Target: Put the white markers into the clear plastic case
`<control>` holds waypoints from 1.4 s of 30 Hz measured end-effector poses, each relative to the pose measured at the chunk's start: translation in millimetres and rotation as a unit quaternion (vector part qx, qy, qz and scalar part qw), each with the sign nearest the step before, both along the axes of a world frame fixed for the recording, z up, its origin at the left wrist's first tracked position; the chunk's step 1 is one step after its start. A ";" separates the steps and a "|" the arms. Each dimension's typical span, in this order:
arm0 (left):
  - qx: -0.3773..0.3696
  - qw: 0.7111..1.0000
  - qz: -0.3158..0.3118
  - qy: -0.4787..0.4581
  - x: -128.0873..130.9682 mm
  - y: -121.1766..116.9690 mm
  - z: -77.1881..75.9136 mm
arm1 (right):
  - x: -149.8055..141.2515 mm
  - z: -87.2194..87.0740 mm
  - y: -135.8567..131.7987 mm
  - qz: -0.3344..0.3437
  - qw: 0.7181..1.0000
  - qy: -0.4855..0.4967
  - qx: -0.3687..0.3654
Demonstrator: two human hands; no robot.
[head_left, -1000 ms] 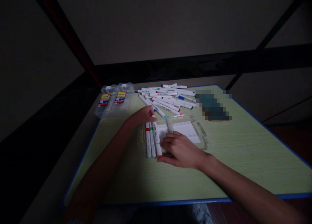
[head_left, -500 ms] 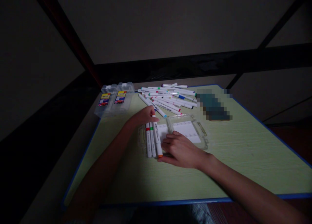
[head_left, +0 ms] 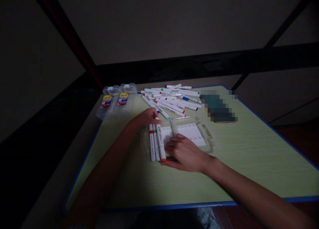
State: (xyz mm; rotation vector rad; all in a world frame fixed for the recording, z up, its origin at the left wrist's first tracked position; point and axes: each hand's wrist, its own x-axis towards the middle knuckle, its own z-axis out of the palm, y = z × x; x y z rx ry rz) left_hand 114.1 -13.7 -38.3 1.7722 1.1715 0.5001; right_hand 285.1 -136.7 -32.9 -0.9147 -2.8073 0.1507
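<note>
An orange-ended marker (head_left: 160, 139) with a white barrel lies lengthwise in the left half of an open clear plastic case (head_left: 209, 146). My left hand (head_left: 148, 117) pinches its far end between thumb and fingers. At the near end, my right hand (head_left: 185, 153) has its fingers curled and its thumb against the orange tip. Directly left of this marker, a red-banded marker (head_left: 152, 146) and a green-banded marker (head_left: 156, 146) rest side by side in the case. White paper inserts (head_left: 190, 133) show inside both halves, partly hidden by my right hand.
Beyond the case is a loose pile of several white markers (head_left: 171, 102) with coloured ends. Two clear cases with labels (head_left: 123, 99) stand at the back left. A pixelated flat phone-like object (head_left: 219, 107) lies at the right. Blue edging (head_left: 174, 207) borders the green table.
Almost nothing differs. Both hands keep their places at the two ends of the orange-ended marker, and the view has shifted very slightly.
</note>
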 end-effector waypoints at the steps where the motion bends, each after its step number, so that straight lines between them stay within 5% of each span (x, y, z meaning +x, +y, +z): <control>1: -0.003 1.000 0.001 -0.002 0.0 -0.1 -0.1 | -0.4 0.1 -0.4 -0.002 1.000 -0.001 0.002; 12: 0.000 1.000 0.000 -0.011 -0.3 0.2 -1.4 | -1.1 -7.8 -2.5 0.087 0.993 0.061 0.045; 42: 0.009 1.000 0.008 0.003 -0.2 4.4 -4.6 | -0.6 -0.1 0.5 0.081 0.991 0.082 -0.068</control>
